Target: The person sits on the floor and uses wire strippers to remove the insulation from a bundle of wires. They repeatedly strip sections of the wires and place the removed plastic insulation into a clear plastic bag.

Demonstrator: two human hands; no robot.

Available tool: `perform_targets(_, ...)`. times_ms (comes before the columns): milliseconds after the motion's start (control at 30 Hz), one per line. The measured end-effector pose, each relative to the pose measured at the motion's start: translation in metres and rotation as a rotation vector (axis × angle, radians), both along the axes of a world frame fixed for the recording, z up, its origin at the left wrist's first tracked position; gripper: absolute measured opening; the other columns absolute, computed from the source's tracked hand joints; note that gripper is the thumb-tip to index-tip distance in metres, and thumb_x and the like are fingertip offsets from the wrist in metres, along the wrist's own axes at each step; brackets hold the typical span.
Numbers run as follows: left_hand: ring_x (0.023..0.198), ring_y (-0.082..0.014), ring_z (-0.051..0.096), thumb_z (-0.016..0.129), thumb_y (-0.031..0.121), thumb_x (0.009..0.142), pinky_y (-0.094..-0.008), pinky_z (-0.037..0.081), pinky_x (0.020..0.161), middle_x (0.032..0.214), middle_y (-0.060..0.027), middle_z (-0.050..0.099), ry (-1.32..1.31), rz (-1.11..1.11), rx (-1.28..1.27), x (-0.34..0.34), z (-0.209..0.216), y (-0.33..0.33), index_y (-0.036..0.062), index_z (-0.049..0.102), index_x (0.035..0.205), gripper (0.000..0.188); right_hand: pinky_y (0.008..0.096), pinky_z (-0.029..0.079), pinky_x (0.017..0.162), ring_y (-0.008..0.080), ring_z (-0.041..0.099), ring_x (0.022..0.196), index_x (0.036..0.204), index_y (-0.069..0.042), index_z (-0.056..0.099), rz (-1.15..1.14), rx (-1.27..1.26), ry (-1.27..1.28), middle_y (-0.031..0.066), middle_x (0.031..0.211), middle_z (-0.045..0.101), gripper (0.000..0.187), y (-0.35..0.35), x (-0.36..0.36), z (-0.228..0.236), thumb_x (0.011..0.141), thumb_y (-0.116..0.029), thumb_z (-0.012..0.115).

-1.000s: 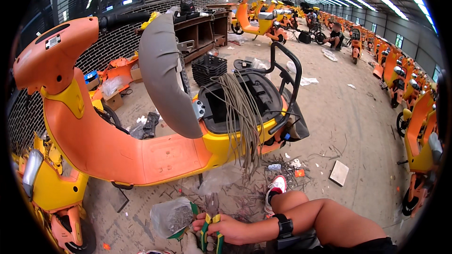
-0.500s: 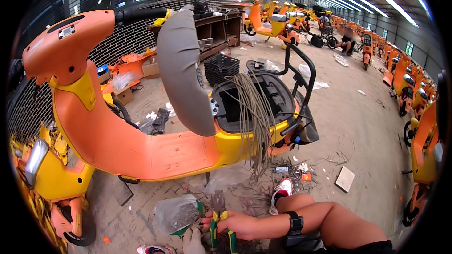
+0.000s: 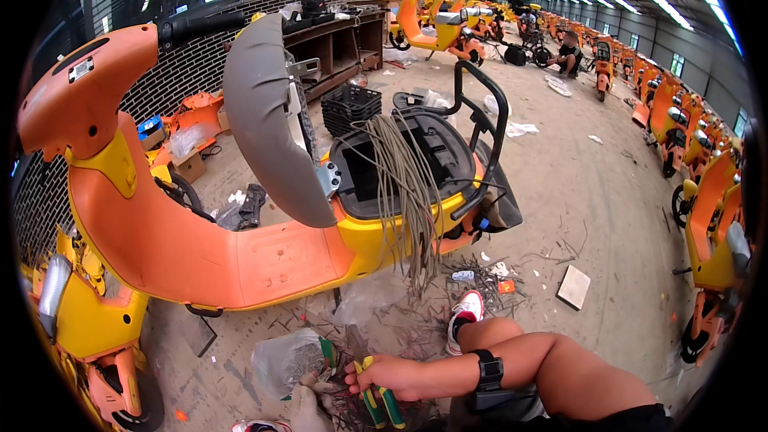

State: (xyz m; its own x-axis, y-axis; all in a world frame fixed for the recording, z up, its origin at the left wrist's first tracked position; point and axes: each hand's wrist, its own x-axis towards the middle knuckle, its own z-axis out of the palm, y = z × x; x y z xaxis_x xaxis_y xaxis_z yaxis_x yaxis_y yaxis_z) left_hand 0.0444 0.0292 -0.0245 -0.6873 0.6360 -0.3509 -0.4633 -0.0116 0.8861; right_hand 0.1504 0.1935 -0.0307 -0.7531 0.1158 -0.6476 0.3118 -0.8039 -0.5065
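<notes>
Lower left of centre: clear plastic bag (image 3: 280, 362) on the floor, grey bits inside, green at its right edge. Its mouth would serve best held wide and facing the hands.

Just right of and below it: left hand (image 3: 306, 406), in a pale glove, close to the bag. Cannot tell whether it grips anything; fingers partly lost in the clutter. Those fingertips would be safest well back from the cutting edges.

Bottom centre: pliers (image 3: 370, 402), yellow-green handles a little apart, nose pointing up the frame; bite not clear from here. Right hand (image 3: 388, 376), bare, is wrapped around them. A grip further down the handles should give more leverage; a squarely seated bite, less slipping.

Above, mid-frame: grey cable bundle (image 3: 408, 184) draped over the scooter (image 3: 280, 260), ends dangling. Loose ends look easy to snag.

Right of that: scraps (image 3: 484, 292) strewn near the shoe (image 3: 470, 308); footing needs watching.
</notes>
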Motion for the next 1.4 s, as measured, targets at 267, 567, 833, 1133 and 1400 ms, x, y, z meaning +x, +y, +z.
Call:
perform_targets(267,0.068,-0.0114,0.05,0.046,0.019,0.103,-0.0266,0.042,0.06,0.083,-0.0021,0.059,-0.056,-0.117,0.03,0.0,0.016,0.001,0.0031,0.06,0.111,0.022,0.0307,0.052,0.08,0.0193,0.064,0.094,0.116,0.0,0.055,-0.034,0.072,0.036,0.0073,0.103,0.064,0.035,0.007,0.001,-0.01,0.082,0.004,0.062)
perform_targets(567,0.059,-0.0079,0.049,0.051,0.016,0.102,-0.0205,0.039,0.049,0.081,-0.0012,0.06,-0.104,-0.049,-0.045,-0.01,0.019,-0.008,0.0058,0.058,0.107,0.013,0.0299,0.052,0.079,0.0197,0.063,0.091,0.112,0.0,0.057,0.037,0.071,-0.009,0.0072,0.101,0.065,0.034,-0.001,-0.008,-0.013,0.079,0.006,0.064)
perform_targets(833,0.062,-0.008,0.05,0.053,0.02,0.101,-0.0196,0.04,0.052,0.082,-0.0017,0.062,-0.045,-0.034,-0.038,-0.015,0.018,-0.01,0.0077,0.059,0.103,0.014,0.0285,0.052,0.081,0.0171,0.064,0.094,0.119,-0.001,0.055,0.152,0.13,0.009,0.0057,0.104,0.065,0.036,-0.012,-0.016,-0.002,0.084,0.004,0.063)
perform_targets(1133,0.054,-0.0095,0.048,0.05,0.019,0.102,-0.021,0.037,0.045,0.081,-0.004,0.062,-0.034,-0.05,-0.002,-0.02,0.004,-0.008,0.0094,0.058,0.099,0.013,0.0284,0.052,0.076,0.0181,0.063,0.089,0.111,-0.002,0.057,0.1,0.136,0.039,0.0059,0.099,0.065,0.032,-0.011,-0.01,-0.013,0.08,0.005,0.064)
perform_targets(1400,0.052,-0.0085,0.046,0.05,0.019,0.102,-0.0217,0.035,0.044,0.076,-0.0021,0.06,-0.052,-0.038,-0.059,-0.012,0.016,0.001,0.0081,0.062,0.1,0.016,0.0285,0.051,0.082,0.018,0.062,0.091,0.117,-0.001,0.056,0.143,0.15,0.023,0.0059,0.102,0.065,0.036,-0.01,-0.004,-0.012,0.082,0.005,0.063)
